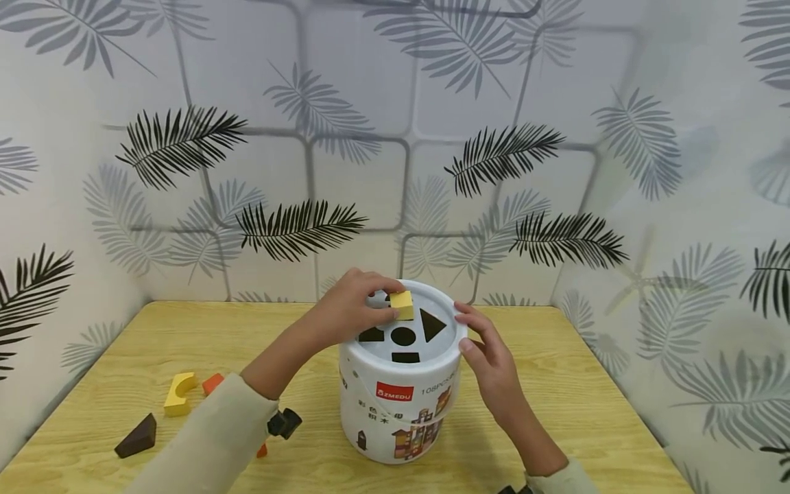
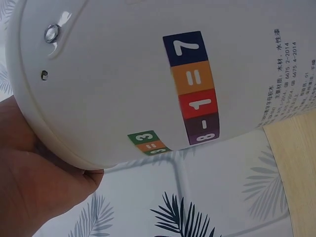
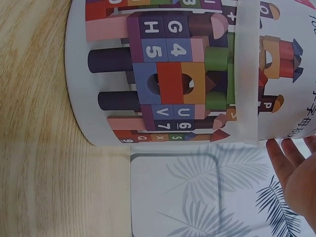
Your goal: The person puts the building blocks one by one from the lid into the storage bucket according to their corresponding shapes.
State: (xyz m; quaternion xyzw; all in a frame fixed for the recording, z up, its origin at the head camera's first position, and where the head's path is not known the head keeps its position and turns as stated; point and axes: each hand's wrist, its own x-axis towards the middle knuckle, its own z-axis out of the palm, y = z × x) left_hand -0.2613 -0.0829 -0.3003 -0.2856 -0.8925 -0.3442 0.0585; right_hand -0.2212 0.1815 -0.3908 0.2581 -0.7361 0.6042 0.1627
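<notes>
Yellow block (image 1: 402, 307) pinched at the far half of the bucket's (image 1: 364, 405) lid (image 1: 434, 354)
The left hand (image 1: 345, 310) pinches it between thumb and fingers; the right hand (image 1: 490, 360) has its fingers slightly spread against the bucket's right rim. Best, I judge: keep that brace steady, square the block to a matching opening (image 1: 403, 336), press straight down. Whether it sits in one, I cannot tell.

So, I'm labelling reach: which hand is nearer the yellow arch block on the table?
Left. The left hand pinches a yellow block at the bucket lid, right of the yellow arch block; the right hand touches the lid's right edge, farther away.
</notes>
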